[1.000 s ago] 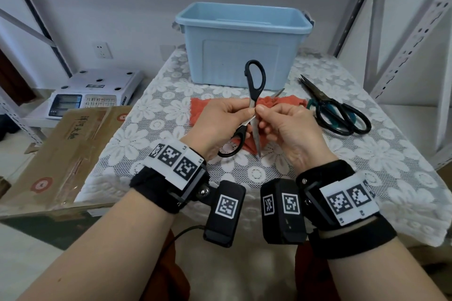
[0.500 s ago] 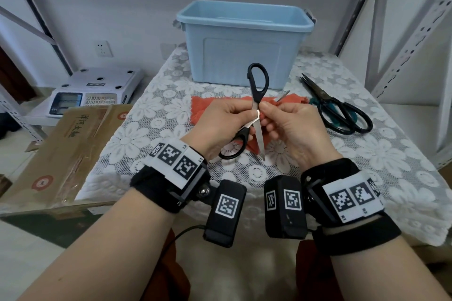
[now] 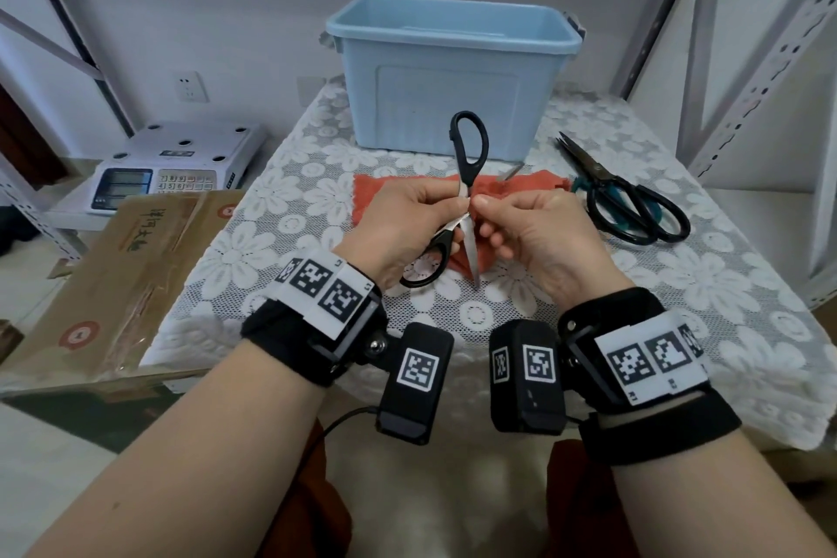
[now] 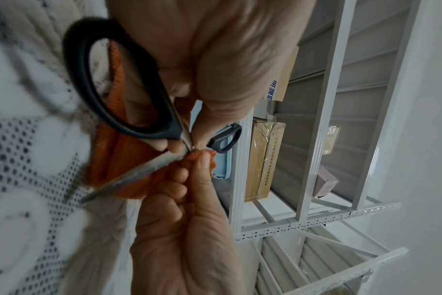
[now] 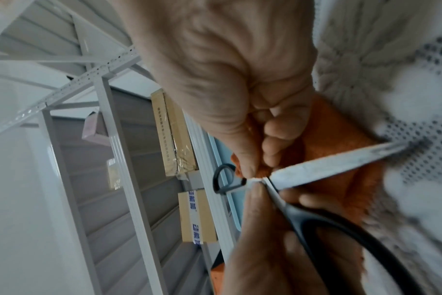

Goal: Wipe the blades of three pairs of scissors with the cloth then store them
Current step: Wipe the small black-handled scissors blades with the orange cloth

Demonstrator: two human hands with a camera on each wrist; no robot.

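Black-handled scissors (image 3: 472, 256) are held wide open above the orange cloth (image 3: 389, 190), one blade pointing down at me, the other up and right. My left hand (image 3: 446, 206) pinches them at the pivot, its fingers by the lower handle (image 4: 129, 127). My right hand (image 3: 487, 204) pinches a fold of the cloth (image 4: 202, 157) against a blade (image 5: 328, 169) near the pivot. Two more pairs of scissors (image 3: 634, 204), one black-handled lying over a teal-handled one, rest on the table at the right.
A light blue plastic bin (image 3: 448, 104) stands open at the back of the lace-covered table (image 3: 281, 249). A flat cardboard box (image 3: 113, 267) and a white scale (image 3: 181, 163) sit to the left. White shelf posts (image 3: 747, 73) rise on the right.
Hardly anything differs. Both hands and the scissors shifted very slightly, and the right hand's pinch of cloth stays close to the pivot.
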